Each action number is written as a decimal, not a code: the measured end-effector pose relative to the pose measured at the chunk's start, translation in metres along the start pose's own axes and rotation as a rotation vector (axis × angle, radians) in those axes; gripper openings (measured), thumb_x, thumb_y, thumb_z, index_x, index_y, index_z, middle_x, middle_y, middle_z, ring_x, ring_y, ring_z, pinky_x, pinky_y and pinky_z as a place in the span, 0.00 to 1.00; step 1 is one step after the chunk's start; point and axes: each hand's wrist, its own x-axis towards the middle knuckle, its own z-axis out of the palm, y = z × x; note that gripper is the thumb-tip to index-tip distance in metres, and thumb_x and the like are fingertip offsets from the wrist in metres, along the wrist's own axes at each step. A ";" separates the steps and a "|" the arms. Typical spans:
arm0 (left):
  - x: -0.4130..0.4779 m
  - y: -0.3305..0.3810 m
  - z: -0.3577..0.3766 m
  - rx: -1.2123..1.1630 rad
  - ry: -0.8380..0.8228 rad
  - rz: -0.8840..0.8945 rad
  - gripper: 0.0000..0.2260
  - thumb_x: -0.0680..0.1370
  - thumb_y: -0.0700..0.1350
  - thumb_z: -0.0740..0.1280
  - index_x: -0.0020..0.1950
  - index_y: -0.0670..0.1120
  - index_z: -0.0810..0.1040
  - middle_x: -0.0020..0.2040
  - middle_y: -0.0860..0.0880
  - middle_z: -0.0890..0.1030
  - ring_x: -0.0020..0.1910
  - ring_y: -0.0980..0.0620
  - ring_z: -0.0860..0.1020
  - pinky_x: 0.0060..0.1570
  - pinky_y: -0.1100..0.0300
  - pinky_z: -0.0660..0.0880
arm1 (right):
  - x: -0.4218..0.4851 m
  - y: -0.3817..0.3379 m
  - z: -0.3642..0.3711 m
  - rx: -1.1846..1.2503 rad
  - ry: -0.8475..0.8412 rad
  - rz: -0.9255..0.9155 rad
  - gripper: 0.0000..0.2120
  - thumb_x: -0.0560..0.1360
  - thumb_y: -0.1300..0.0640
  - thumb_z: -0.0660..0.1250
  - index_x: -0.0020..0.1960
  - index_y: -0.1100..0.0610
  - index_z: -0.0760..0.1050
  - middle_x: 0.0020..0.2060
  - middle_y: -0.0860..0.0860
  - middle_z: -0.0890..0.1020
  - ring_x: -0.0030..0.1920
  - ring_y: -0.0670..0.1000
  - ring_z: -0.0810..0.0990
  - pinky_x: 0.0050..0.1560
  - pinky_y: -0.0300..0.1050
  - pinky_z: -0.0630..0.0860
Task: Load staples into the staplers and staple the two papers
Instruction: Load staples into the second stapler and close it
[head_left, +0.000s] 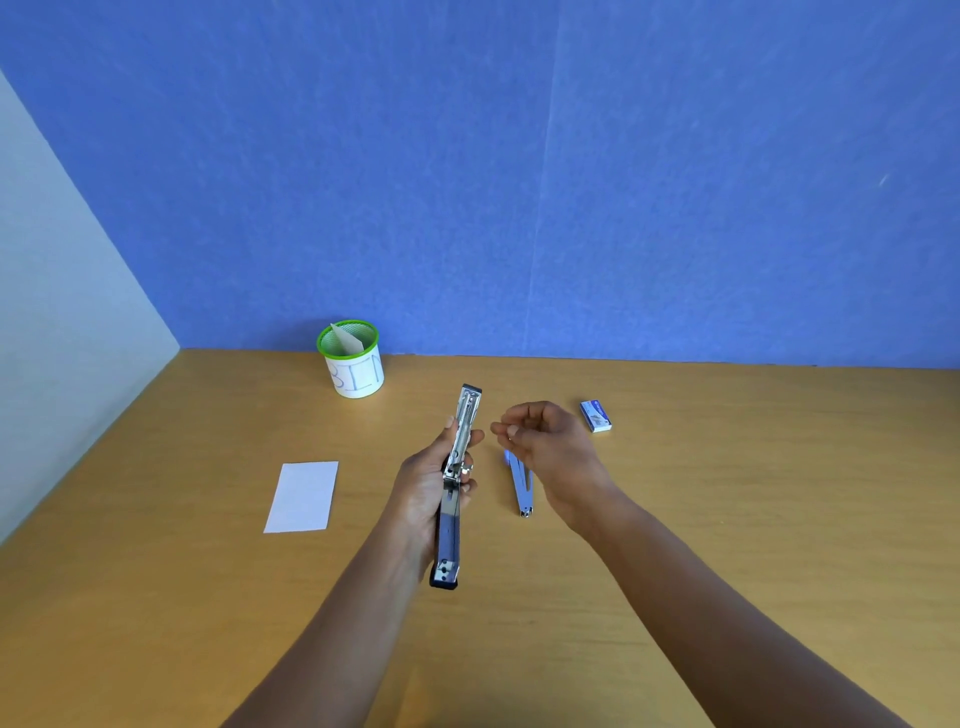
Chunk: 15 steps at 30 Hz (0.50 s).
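Loading is the step in hand: left hand (426, 488) grips the opened stapler (465, 421) above the desk (727, 519), right hand (550, 441) beside it with fingertips pinched, perhaps on staples, which next must drop squarely into the channel.

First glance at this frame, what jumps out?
The left hand holds an opened stapler mid-frame; the right hand hovers beside it, fingers curled. A second stapler lies on the table under that hand, and a green-rimmed cup marked BIN stands at the back.
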 end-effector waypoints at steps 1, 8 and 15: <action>0.001 -0.001 -0.001 0.011 0.002 -0.001 0.14 0.77 0.51 0.63 0.43 0.41 0.80 0.23 0.52 0.75 0.18 0.59 0.68 0.19 0.67 0.66 | -0.001 0.001 0.000 0.068 0.000 0.010 0.07 0.77 0.71 0.59 0.53 0.66 0.72 0.49 0.60 0.77 0.53 0.54 0.80 0.53 0.38 0.78; 0.003 -0.004 -0.005 0.019 0.010 -0.004 0.14 0.77 0.51 0.64 0.41 0.42 0.81 0.25 0.52 0.76 0.19 0.59 0.69 0.19 0.67 0.67 | 0.000 -0.001 -0.006 0.227 -0.048 0.104 0.05 0.76 0.67 0.63 0.49 0.69 0.75 0.47 0.58 0.81 0.55 0.53 0.80 0.55 0.37 0.76; 0.005 -0.006 -0.005 0.041 0.005 -0.023 0.14 0.77 0.52 0.64 0.42 0.42 0.81 0.25 0.51 0.73 0.18 0.58 0.68 0.20 0.67 0.66 | 0.002 -0.005 -0.007 0.427 -0.094 0.228 0.07 0.76 0.73 0.57 0.49 0.72 0.74 0.46 0.62 0.80 0.47 0.54 0.81 0.40 0.36 0.81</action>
